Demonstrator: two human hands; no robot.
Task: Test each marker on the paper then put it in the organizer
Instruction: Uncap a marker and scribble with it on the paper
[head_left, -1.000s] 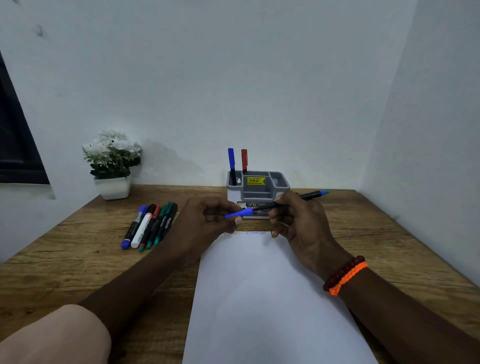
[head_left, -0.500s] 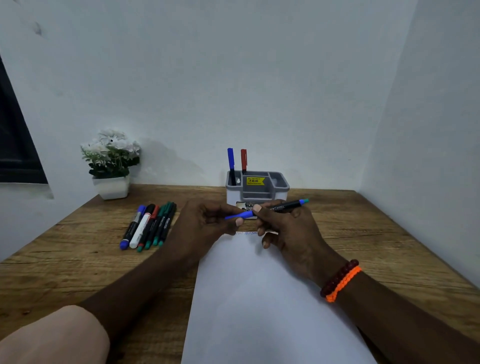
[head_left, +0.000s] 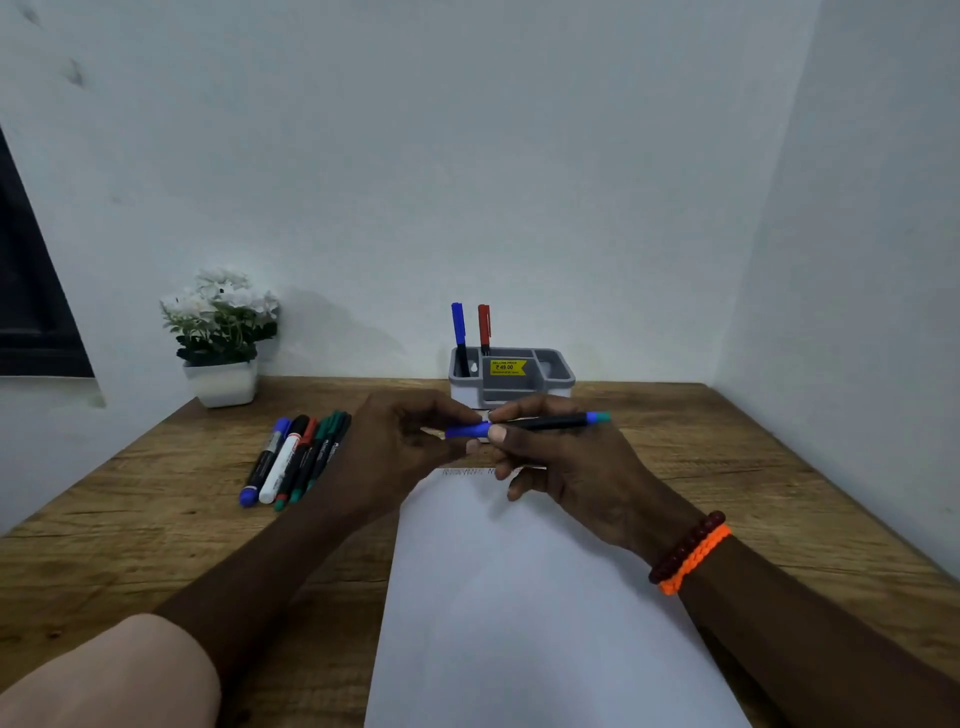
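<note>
A black marker (head_left: 545, 422) with a blue cap and blue-green tail lies level between both hands, just above the far edge of the white paper (head_left: 524, 597). My right hand (head_left: 566, 462) grips its black barrel. My left hand (head_left: 400, 441) pinches the blue cap end (head_left: 467, 431). The grey organizer (head_left: 511, 387) stands behind the hands, with a blue marker (head_left: 458, 325) and a red marker (head_left: 484, 322) upright in its left slot. Several more markers (head_left: 296, 457) lie in a row on the desk to the left.
A white pot of white flowers (head_left: 221, 338) stands at the back left of the wooden desk (head_left: 779, 493). Walls close the desk at the back and right. Faint scribbles (head_left: 467, 472) mark the paper's far edge.
Both hands have drawn slightly closer together along the marker, which has tilted from sloping up-right to nearly level. The cap end now sits closer against the barrel.
</note>
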